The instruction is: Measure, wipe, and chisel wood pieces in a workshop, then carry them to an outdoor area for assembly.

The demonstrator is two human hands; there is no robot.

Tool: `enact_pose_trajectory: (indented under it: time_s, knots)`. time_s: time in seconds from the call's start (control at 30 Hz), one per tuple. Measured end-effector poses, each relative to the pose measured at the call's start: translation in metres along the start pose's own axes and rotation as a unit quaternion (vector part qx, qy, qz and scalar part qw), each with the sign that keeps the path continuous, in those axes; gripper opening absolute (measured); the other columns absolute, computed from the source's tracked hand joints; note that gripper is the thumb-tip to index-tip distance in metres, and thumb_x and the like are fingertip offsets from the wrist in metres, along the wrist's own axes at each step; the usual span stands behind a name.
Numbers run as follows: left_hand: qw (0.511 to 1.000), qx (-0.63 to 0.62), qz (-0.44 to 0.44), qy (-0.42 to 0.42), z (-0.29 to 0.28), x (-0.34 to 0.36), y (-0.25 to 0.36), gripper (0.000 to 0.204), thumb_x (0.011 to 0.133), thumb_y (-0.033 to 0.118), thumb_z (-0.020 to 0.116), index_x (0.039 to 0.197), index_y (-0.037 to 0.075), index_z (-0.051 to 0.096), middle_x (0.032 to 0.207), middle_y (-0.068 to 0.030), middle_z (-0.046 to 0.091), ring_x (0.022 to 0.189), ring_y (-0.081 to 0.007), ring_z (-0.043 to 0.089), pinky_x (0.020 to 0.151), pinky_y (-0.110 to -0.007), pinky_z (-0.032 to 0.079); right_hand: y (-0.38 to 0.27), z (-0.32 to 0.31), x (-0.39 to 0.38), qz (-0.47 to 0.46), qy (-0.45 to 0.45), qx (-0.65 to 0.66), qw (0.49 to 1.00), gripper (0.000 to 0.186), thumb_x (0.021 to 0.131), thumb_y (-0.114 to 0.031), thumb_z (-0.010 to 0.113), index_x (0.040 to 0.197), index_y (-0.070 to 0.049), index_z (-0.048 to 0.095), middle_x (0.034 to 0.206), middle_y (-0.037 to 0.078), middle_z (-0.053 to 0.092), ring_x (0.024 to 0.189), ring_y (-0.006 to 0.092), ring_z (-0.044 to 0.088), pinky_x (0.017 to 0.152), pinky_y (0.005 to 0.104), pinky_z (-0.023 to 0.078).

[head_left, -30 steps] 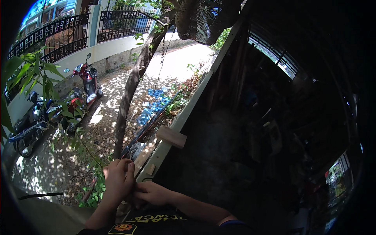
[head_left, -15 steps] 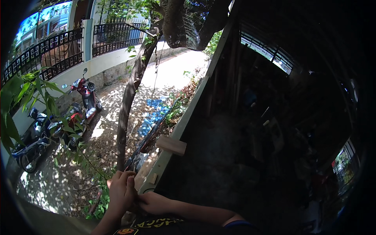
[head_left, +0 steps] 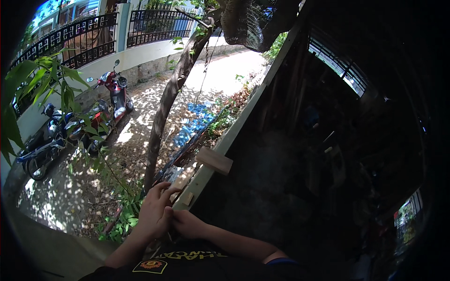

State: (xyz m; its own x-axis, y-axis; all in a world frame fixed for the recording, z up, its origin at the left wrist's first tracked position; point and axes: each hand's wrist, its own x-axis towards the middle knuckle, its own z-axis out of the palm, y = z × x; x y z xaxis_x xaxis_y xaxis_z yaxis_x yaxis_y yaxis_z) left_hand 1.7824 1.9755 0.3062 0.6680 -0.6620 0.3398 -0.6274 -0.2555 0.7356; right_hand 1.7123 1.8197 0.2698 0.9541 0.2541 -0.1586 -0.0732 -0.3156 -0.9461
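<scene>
My left hand (head_left: 153, 213) is at the ledge's near end, fingers stretched forward and slightly bent over a pale wood strip (head_left: 182, 177), thumb apart. Beside it, below the left thumb, my right hand (head_left: 188, 225) is closed, its fingers mostly hidden. What it grips, if anything, I cannot make out. A small wood piece (head_left: 188, 198) lies on the pale green ledge (head_left: 233, 133) just ahead of my hands. Farther along, a larger wooden block (head_left: 214, 160) lies across the ledge, one end sticking out over the dark side.
A tree trunk (head_left: 164, 112) rises left of the ledge, with leafy twigs (head_left: 70, 84) nearer me. Motorbikes (head_left: 110, 100) stand by the fenced wall. Blue plastic (head_left: 193, 124) lies on the ground. Dark netting (head_left: 243, 23) hangs above. The right side is deep shadow.
The view has shifted, so the surroundings sit farther right. My left fingers have straightened and reach forward over the wood strip. My right hand remains closed beside the left.
</scene>
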Motion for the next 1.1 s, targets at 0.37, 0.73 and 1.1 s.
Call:
enact_pose_trajectory:
  time_s: [0.37, 0.73, 1.1]
  knots:
    - [0.998, 0.048, -0.032, 0.006, -0.004, 0.005, 0.005, 0.089, 0.096, 0.077, 0.025, 0.149, 0.009, 0.048, 0.152, -0.0277, 0.040, 0.138, -0.0481, 0.042, 0.110, -0.058, 0.037, -0.019, 0.004, 0.003, -0.119, 0.093, -0.011, 0.989, 0.028, 0.105, -0.021, 0.051, 0.103, 0.005, 0.060, 0.083, 0.023, 0.067, 0.078, 0.0395, 0.070, 0.068, 0.0456, 0.051]
    - [0.994, 0.096, -0.046, -0.002, 0.004, -0.002, 0.007, 0.086, 0.098, 0.072, 0.034, 0.157, 0.009, 0.040, 0.154, -0.0284, 0.039, 0.141, -0.0478, 0.040, 0.110, -0.059, 0.036, 0.056, 0.031, 0.018, -0.020, 0.100, -0.120, 0.987, 0.027, 0.102, -0.022, 0.051, 0.102, 0.002, 0.063, 0.094, 0.027, 0.069, 0.090, 0.0482, 0.067, 0.078, 0.0508, 0.053]
    - [0.993, 0.104, -0.038, -0.037, 0.000, -0.004, 0.003, 0.078, 0.098, 0.067, 0.039, 0.151, 0.011, 0.050, 0.146, -0.0225, 0.050, 0.137, -0.0437, 0.045, 0.107, -0.057, 0.036, 0.043, 0.024, 0.028, -0.035, 0.048, -0.097, 0.994, 0.035, 0.095, -0.024, 0.060, 0.125, -0.007, 0.060, 0.110, 0.020, 0.071, 0.097, 0.0417, 0.069, 0.083, 0.0497, 0.055]
